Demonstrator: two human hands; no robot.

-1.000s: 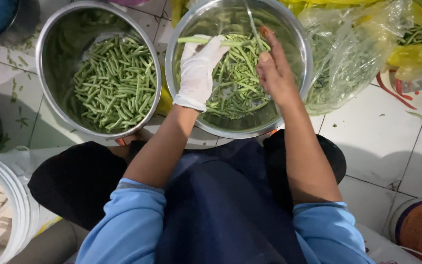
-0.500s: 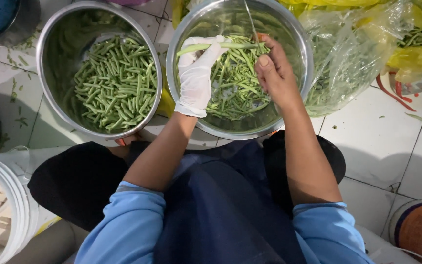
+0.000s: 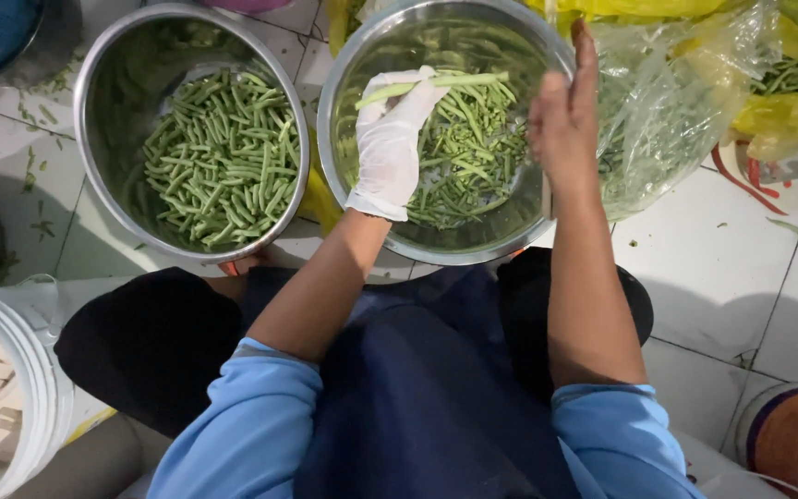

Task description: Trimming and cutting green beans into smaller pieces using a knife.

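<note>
Two steel bowls sat on the tiled floor: the left bowl and the right bowl, both holding cut beans. Over the right one, the gloved left hand pinched a long bean; the bare right hand hovered released, empty.

Two round stainless-steel bowls stand side by side on the tiled floor, just ahead of the seated person's knees. The left steel bowl holds a heap of cut green bean pieces; the right steel bowl holds another heap of bean pieces. Over the right bowl, the white-gloved left hand grips a long green bean lying crosswise above the heap, and the bare right hand is raised over that bowl's right rim. Just right of this bowl lies a clear plastic bag of beans. A white plastic bucket sits at the person's left, a round orange-sided container at the right.
</note>
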